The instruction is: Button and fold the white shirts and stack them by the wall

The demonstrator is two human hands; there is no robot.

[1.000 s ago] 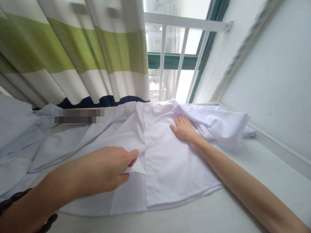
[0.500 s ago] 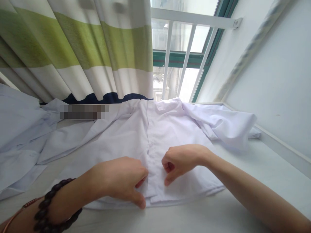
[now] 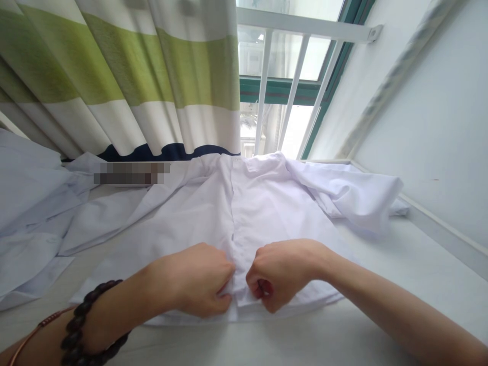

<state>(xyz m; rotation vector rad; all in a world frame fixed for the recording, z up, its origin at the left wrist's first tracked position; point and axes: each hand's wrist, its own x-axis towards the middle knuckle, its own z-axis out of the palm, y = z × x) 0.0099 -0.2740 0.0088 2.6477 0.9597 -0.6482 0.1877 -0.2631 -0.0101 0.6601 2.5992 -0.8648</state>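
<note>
A white long-sleeved shirt (image 3: 198, 218) lies spread on the white surface, collar away from me and hem toward me. Its front placket runs down the middle between my hands. My left hand (image 3: 202, 279), with dark beads at the wrist, is closed on the shirt front just left of the placket near the hem. Just right of the placket, my right hand (image 3: 282, 274) pinches the lower front edge of the shirt. The two hands are close together but apart. Fabric between the fingers is partly hidden by the knuckles.
More white garments (image 3: 26, 203) are heaped at the left. A green and cream curtain (image 3: 125, 66) hangs behind, beside a window with a white railing (image 3: 297, 25). A white wall (image 3: 434, 117) rises on the right. A blurred-out item (image 3: 129, 173) lies at the back left.
My right hand has moved down and left to the hem and its fingers have closed on the shirt. The left hand's thumb has drawn in to its fingers, gripping the fabric.
</note>
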